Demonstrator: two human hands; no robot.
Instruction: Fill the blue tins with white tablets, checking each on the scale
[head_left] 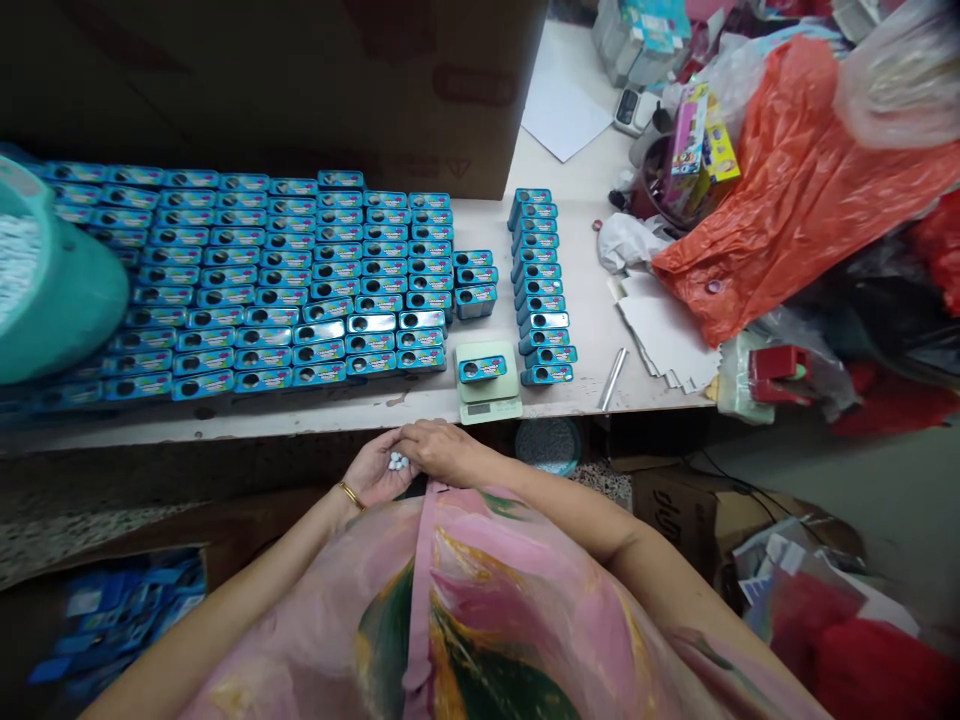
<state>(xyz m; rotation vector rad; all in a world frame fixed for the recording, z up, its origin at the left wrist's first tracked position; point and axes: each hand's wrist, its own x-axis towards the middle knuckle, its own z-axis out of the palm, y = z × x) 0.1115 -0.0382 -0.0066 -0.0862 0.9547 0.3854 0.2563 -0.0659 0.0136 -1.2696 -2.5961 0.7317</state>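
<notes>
My left hand point(377, 470) is cupped palm up at the table's front edge and holds a few small white pellets point(398, 461). My right hand point(439, 447) lies against its fingers, curled downward, with its fingertips mostly hidden. Just beyond both hands, a pale green digital scale point(490, 408) carries one small blue tin point(482, 370) with a dark round opening in its top. Left of the scale stand many similar blue tins point(322, 373) in tight rows. Another column of blue tins point(550, 355) runs along the scale's right side.
A teal bucket point(90, 290) of white pellets stands at left. A large cardboard box point(300, 90) is behind the tins. At right lie a metal tube point(614, 379), white cards point(667, 330) and an orange plastic bag point(795, 190). A bowl of pellets point(547, 445) sits below the table edge.
</notes>
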